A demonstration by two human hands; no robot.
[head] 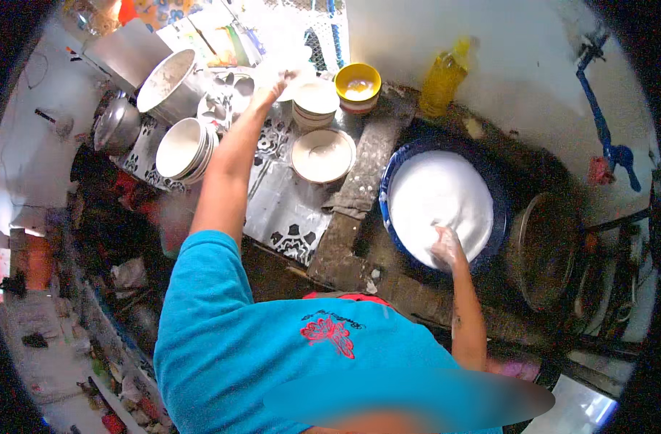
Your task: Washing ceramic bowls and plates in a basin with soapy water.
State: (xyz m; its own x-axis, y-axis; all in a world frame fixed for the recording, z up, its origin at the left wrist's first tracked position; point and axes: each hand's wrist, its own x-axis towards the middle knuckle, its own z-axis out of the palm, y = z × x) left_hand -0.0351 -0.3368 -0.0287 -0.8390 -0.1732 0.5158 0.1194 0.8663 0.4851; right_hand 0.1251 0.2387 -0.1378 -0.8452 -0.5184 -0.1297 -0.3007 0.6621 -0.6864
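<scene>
My left hand point(279, 87) reaches to the far side of the table, beside a stack of white bowls point(315, 97); glare hides its fingertips and whatever they touch. A blue basin point(387, 203) on the right is filled with a white, foamy-looking mass point(433, 190). At the basin's near side my right hand point(447, 247) has its fingers in or on that white surface; what they hold, if anything, is hidden. A single cream bowl point(323, 155) sits nearer to me than the stack. More stacked bowls point(181, 149) stand tilted left of my left forearm.
A yellow bowl point(358, 82) stands beyond the stack. A large metal pot point(167, 87) and a lidded pot point(117, 126) are at the left. A grey cloth point(371, 163) lies along the table edge. A bottle of yellow liquid point(444, 78) stands behind the basin; a round metal pan point(544, 252) is right.
</scene>
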